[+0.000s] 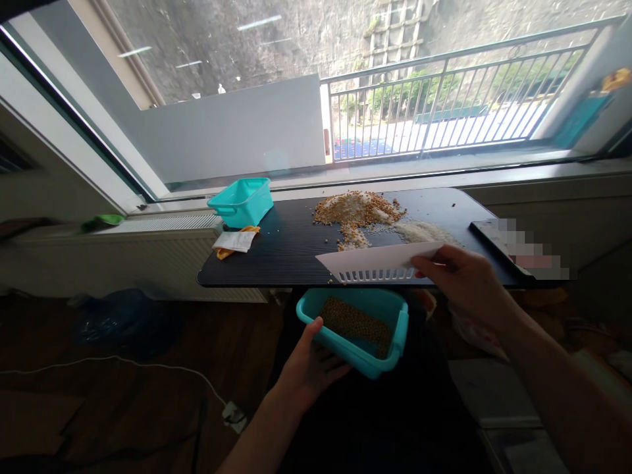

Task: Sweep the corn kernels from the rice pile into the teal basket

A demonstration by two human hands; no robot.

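Observation:
My left hand [313,368] grips the near left side of a turquoise plastic basket [378,370], thumb over the rim, just below the table's front edge. Small brown-green grains [358,324] cover part of its bottom. My right hand [457,273] pinches a flat white plastic piece [378,259] with a row of slots along its lower edge. That piece stands tilted on the dark table [286,253] along the front edge. Behind it lie a mixed heap of yellow and white grains [358,207] and a pile of white rice-like grains [424,232].
An upright turquoise basket [244,204] stands at the table's left back. A folded white and orange cloth [237,242] lies before it. On the right rests a dark flat device [503,250], partly blurred out. Beyond are a radiator [162,240] and the window railing [444,112].

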